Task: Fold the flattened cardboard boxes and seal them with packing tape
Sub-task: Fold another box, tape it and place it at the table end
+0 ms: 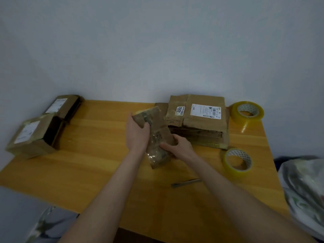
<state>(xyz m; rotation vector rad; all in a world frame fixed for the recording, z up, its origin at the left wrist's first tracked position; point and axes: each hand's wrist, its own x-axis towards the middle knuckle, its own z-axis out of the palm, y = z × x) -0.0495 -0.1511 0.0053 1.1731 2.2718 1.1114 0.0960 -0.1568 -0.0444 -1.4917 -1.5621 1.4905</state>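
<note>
Cardboard is in hand: my left hand (138,130) curls round the far edge of a flattened box (156,128), and my right hand (178,146) grips its near edge, thumb on top. The piece sits over the middle of the table (105,163); whether its near end rests on the wood I cannot tell. I judge this the opening-out step. Next I must push the sides square, fold the flaps, then fetch tape. The near tape roll (237,161) lies just right of my right hand, the far tape roll (248,111) beside the stack of flat boxes (198,120). A cutter (185,182) lies nearer me. Two made-up boxes (33,135) stand well apart at left, so I see no obstruction.
</note>
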